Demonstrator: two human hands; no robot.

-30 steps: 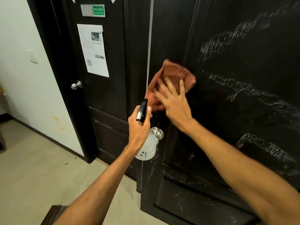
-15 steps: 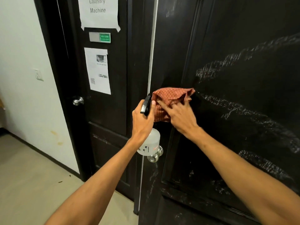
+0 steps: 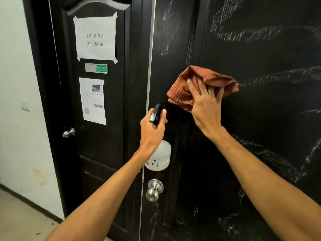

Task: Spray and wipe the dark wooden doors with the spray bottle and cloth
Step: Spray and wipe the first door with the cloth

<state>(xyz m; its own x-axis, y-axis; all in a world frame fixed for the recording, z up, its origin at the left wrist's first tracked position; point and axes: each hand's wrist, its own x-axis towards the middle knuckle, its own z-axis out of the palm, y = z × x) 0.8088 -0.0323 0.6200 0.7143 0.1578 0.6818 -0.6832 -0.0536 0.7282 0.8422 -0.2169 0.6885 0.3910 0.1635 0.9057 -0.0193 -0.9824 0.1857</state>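
knob [image 3: 154, 189] below spray bottle [image 3: 160, 155] gripped by left hand [image 3: 151, 133]; right hand [image 3: 206, 108] fingers [image 3: 193, 87] spread, pressing cloth [image 3: 184, 91] on door [image 3: 260, 119].

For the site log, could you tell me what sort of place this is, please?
Likely a corridor in shared housing or lodging: a dark door taped with a "Laundry Machine" sign, a green plate under it, and a second dark door beside it.

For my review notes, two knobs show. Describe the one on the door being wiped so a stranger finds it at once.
Find the streaked dark door on the right, where the right hand presses the orange cloth. Along its left edge, below the spray bottle held by the left hand, sits the silver knob. The other knob is on the left door bearing paper notices.
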